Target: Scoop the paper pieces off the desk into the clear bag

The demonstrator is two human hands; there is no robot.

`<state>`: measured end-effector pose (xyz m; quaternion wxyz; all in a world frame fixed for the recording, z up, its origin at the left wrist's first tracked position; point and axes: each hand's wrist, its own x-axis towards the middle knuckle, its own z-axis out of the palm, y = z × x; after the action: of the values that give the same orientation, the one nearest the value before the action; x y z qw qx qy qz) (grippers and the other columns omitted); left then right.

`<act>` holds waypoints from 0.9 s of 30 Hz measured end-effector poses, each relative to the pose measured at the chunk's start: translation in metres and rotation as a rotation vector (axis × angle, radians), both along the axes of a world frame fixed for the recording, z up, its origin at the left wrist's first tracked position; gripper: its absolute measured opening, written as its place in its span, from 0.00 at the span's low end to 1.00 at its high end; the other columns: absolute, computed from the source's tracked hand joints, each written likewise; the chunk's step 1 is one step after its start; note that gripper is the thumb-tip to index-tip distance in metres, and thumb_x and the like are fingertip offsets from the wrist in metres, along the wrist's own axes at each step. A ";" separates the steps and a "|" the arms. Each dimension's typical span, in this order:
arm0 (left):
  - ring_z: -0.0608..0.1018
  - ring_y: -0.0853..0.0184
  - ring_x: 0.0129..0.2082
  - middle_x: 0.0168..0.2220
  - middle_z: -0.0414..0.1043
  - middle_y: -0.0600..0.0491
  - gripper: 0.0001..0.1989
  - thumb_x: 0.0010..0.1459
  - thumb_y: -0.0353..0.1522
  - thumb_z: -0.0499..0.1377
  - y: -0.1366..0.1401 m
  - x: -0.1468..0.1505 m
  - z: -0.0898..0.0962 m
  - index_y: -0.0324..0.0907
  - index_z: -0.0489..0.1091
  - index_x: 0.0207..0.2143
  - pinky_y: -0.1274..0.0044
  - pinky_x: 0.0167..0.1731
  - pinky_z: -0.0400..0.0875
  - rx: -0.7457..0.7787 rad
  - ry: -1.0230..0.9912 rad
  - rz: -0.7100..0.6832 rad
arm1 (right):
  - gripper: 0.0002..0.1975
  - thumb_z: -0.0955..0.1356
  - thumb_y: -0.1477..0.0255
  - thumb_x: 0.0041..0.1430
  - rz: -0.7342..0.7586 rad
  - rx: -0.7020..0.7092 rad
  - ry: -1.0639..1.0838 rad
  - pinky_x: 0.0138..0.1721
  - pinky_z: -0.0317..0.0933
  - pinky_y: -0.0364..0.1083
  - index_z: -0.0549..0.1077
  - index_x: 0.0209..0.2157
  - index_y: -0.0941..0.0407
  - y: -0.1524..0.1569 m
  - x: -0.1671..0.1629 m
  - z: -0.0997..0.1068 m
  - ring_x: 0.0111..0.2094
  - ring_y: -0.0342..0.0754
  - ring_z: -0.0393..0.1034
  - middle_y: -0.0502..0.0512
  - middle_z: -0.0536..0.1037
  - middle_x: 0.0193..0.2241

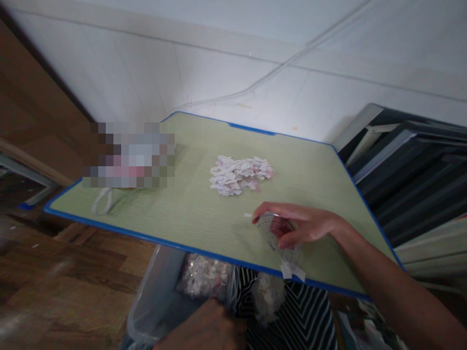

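My right hand [304,224] is curled around a clear, printed plastic piece [272,232] shaped like a cup, tilted low over the table's front edge. Two small paper scraps [286,270] show at its lower end, by the blue rim. A loose pile of torn paper scraps [237,175] lies farther back on the pale green tabletop [197,214]. At the bottom of the view, my left hand [209,325] is closed and dark below the table; whatever its fingers hold is hidden. To its right, a clear bag [269,294] with pale contents rests over striped cloth.
Under the table's front edge sits a translucent bin [146,301] holding a clear bag of scraps [206,274]. A blurred-out object with a white cord loop [102,200] stands at the table's left. Dark folded panels [419,180] lean on the right, and a wall [219,68] rises behind.
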<state>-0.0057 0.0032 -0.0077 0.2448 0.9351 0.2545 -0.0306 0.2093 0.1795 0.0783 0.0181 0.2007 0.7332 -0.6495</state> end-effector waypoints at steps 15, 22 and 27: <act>0.72 0.71 0.20 0.24 0.71 0.56 0.11 0.62 0.24 0.57 -0.001 -0.001 -0.004 0.40 0.69 0.26 0.80 0.20 0.64 -0.009 -0.050 0.016 | 0.25 0.70 0.75 0.53 0.057 0.037 -0.052 0.17 0.50 0.35 0.61 0.52 0.57 -0.004 0.002 0.011 0.17 0.35 0.56 0.40 0.62 0.20; 0.71 0.72 0.19 0.24 0.70 0.57 0.12 0.62 0.23 0.55 -0.002 -0.002 -0.002 0.40 0.68 0.25 0.81 0.20 0.63 0.012 -0.052 0.008 | 0.26 0.71 0.77 0.51 -0.013 0.034 -0.133 0.17 0.55 0.34 0.62 0.52 0.56 0.006 0.015 0.018 0.17 0.34 0.60 0.40 0.65 0.21; 0.70 0.72 0.18 0.24 0.72 0.57 0.11 0.61 0.23 0.57 -0.001 -0.001 0.000 0.40 0.69 0.26 0.80 0.19 0.62 -0.009 -0.020 0.013 | 0.26 0.71 0.74 0.51 -0.116 -0.040 -0.067 0.17 0.57 0.35 0.60 0.50 0.54 0.003 0.007 0.009 0.16 0.36 0.62 0.40 0.67 0.20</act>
<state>-0.0071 0.0018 -0.0077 0.2519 0.9325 0.2580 -0.0210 0.2161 0.1829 0.0870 0.0092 0.2639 0.7061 -0.6570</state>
